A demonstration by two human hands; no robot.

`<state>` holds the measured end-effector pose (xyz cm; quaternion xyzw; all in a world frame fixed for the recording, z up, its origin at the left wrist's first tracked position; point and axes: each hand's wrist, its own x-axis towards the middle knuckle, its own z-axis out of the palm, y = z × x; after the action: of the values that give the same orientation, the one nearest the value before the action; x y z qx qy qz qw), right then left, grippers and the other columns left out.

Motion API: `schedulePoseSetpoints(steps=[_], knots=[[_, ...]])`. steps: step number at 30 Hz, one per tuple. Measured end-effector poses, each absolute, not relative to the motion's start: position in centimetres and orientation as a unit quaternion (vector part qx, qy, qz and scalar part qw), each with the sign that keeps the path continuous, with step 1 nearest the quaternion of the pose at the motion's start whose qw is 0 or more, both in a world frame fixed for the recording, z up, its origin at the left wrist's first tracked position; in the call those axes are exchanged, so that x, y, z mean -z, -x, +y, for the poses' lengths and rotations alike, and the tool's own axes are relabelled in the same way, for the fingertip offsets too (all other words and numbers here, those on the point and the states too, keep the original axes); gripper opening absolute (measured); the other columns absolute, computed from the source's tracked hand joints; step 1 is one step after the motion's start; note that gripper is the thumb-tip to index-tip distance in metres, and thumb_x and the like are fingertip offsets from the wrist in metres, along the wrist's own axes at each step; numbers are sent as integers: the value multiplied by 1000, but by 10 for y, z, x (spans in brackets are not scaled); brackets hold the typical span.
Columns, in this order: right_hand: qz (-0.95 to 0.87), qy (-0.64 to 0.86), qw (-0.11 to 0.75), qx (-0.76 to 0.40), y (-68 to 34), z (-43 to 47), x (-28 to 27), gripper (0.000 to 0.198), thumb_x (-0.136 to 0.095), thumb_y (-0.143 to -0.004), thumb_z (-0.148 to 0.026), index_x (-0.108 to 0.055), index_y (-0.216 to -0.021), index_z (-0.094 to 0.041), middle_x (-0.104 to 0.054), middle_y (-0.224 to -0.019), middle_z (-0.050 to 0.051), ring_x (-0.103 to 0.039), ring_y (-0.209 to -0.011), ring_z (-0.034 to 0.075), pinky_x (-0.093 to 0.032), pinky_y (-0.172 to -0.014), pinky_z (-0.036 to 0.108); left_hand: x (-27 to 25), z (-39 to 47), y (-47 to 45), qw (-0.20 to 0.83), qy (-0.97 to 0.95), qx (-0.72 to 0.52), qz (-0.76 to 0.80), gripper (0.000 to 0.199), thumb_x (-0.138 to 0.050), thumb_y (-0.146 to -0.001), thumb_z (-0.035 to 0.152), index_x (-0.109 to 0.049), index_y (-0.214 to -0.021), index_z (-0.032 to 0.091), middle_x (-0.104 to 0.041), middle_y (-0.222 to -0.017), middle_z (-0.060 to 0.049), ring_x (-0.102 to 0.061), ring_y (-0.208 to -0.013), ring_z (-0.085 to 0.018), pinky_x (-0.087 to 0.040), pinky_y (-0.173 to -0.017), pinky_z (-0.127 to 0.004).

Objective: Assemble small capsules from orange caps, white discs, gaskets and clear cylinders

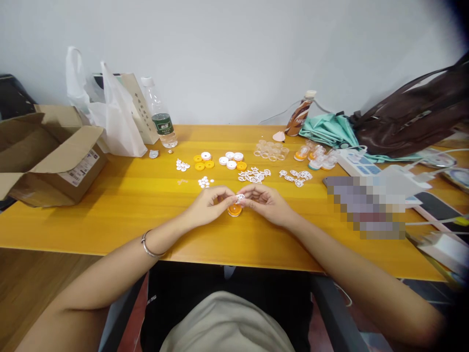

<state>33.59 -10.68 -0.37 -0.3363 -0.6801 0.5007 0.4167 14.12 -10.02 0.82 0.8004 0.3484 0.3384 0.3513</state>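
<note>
Between the fingertips of my left hand (pixel 216 203) and my right hand (pixel 262 203) is a small white openwork plastic piece (pixel 240 198). Both hands pinch it, one from each side. Just below it an orange round base (pixel 235 210) with a pale rim rests on the table. Beyond my hands lie a pile of similar white openwork pieces (pixel 254 175) and a smaller group of them (pixel 296 177). Small white discs (pixel 205 182) lie past my left hand. Orange round parts (pixel 200 166) and white round parts (pixel 231 164) sit farther back.
Clear plastic cups (pixel 271 150) and domed assembled pieces (pixel 318 156) stand at the back right. An open cardboard box (pixel 54 166), a plastic bag (pixel 113 117) and a water bottle (pixel 163 122) are at the left. A power strip (pixel 361 164) and a brown bag (pixel 410 115) occupy the right.
</note>
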Motion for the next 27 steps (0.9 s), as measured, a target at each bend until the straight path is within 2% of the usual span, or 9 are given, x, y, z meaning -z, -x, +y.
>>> schedulePoseSetpoints(steps=[7,17,22,27], knots=[[-658,346,437,-506,-338,-107,1,19,-67,-74,-31,-60,-88,-21,-64,-83,1,-61,-77,12,-48,-75,28,-12,-98,-140,356,-800,-335,349,30,-44,-89,35,-61,-79,13,-62,-76,-3,-55,-74,-12,-42,-70,-23],[-700,348,435,-447,-340,-106,3,17,-64,-77,-31,-56,-87,-20,-60,-81,1,-58,-77,13,-47,-74,29,-11,-100,-141,357,-796,-317,373,25,-50,-86,33,-64,-82,13,-65,-76,-3,-54,-69,-11,-41,-63,-21],[-740,332,417,-410,-343,-108,2,12,-58,-81,-29,-56,-87,-19,-59,-81,2,-57,-76,13,-47,-74,29,-9,-100,-141,390,-794,-298,358,25,-53,-84,35,-65,-82,13,-65,-76,-4,-53,-66,-10,-41,-61,-21],[-731,326,447,-400,-341,-108,3,10,-60,-80,-27,-58,-87,-21,-60,-83,1,-57,-79,14,-47,-79,31,-9,-99,-141,477,-762,-298,321,28,-48,-87,34,-64,-80,11,-66,-78,-6,-58,-71,-11,-46,-70,-23]])
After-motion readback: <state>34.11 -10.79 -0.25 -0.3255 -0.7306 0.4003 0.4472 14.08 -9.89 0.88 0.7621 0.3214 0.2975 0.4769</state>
